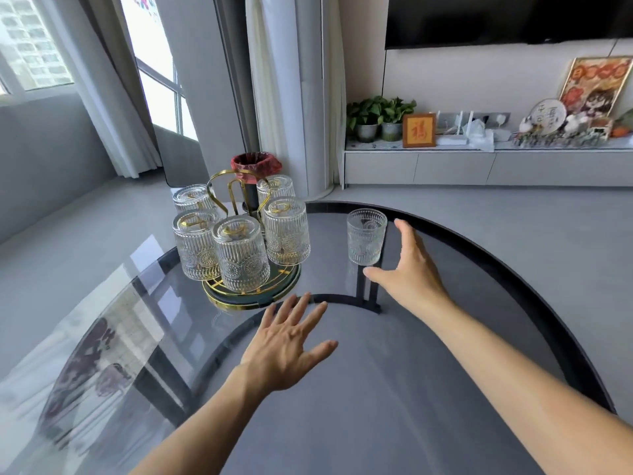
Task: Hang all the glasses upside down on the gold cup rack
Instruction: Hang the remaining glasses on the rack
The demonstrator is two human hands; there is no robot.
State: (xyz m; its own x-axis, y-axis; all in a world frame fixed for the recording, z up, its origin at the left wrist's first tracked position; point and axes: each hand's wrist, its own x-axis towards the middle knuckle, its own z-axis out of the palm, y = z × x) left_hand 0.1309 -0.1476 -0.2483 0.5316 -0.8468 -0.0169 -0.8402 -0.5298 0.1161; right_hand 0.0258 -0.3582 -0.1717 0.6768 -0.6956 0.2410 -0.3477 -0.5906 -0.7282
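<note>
A round glass desk (445,337) with a dark rim carries everything the task needs. On its far left side stands the gold cup rack (236,207), set on a dark green, gold-edged tray base (253,296) that would catch drips. Five ribbed glasses (239,255) already hang mouth-down on its prongs, so water can drain and dust stays out. One last glass (365,236) stands upright on the desk to the right of the rack, well apart from it and not yet hung.

The right hand (406,269) is open, thumb and fingers spread into a wide curve just beside the glass, not touching it; this looks like the shape for closing around its wall. The left hand (287,341) is also open and empty, fingers splayed low over the desk just in front of the tray, likely placed to steady the rack when the last glass goes on.
</note>
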